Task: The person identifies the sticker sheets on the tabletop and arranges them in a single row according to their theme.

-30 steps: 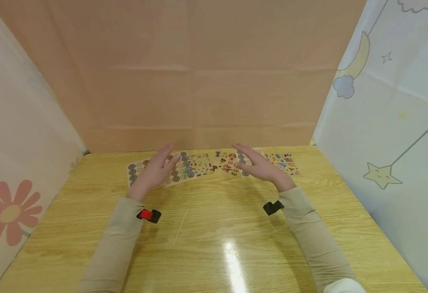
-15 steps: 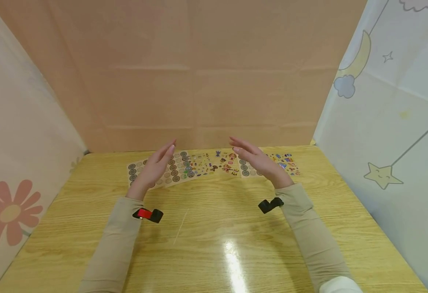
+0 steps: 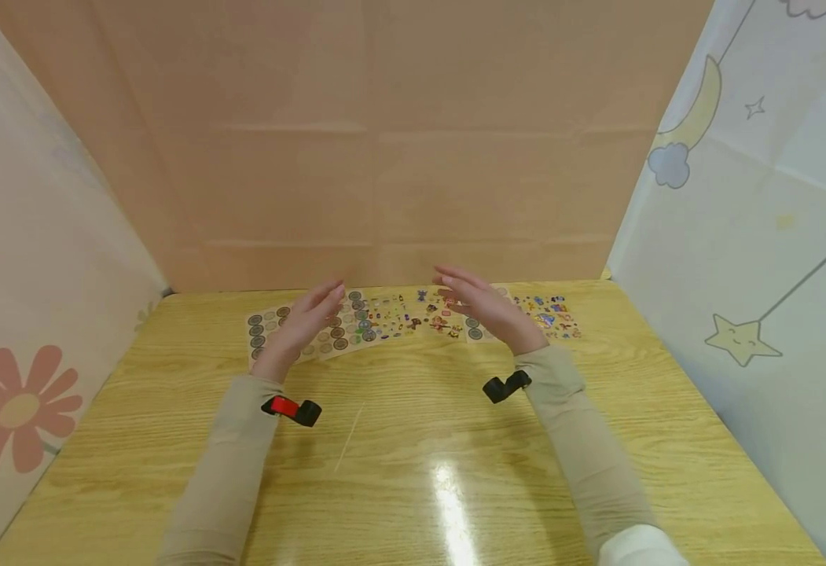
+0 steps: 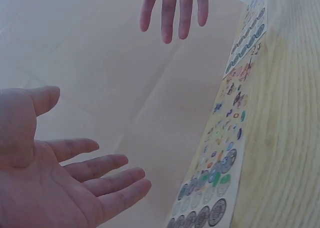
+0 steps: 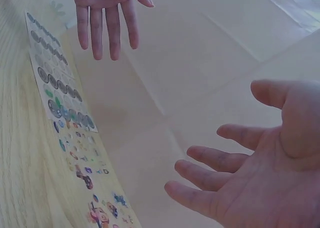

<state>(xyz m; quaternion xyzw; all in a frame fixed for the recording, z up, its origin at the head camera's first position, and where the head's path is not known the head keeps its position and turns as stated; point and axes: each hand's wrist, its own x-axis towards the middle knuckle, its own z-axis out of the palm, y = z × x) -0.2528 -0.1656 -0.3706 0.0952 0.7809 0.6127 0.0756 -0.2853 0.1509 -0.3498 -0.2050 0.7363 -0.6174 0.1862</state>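
Observation:
My left hand [image 3: 306,322] hovers above the left part of a row of sticker sheets, fingers extended and apart, holding nothing. Across from it, my right hand [image 3: 486,308] is raised over the row's right part, also with nothing in it. Both palms face inward, as the wrist views show. Under the left hand lies a sheet of round coin-like stickers [image 3: 339,344]. Between the hands are sheets of small colourful stickers [image 3: 387,314] and cartoon figure stickers [image 3: 441,322]. Another round-sticker sheet [image 3: 475,334] is partly hidden below the right hand, beside a blue-and-orange figure sheet [image 3: 547,318].
The sheets lie along the far edge of a wooden table [image 3: 384,424]. A tan backdrop [image 3: 398,181] rises behind it. Printed cloth walls stand on both sides, with a flower [image 3: 20,409] on the left and a star [image 3: 741,339] on the right.
The right hand and forearm have moved left, closer to the left hand. The left hand has turned and shifted slightly, its thumb now nearer its fingers. The sticker sheets have stayed put.

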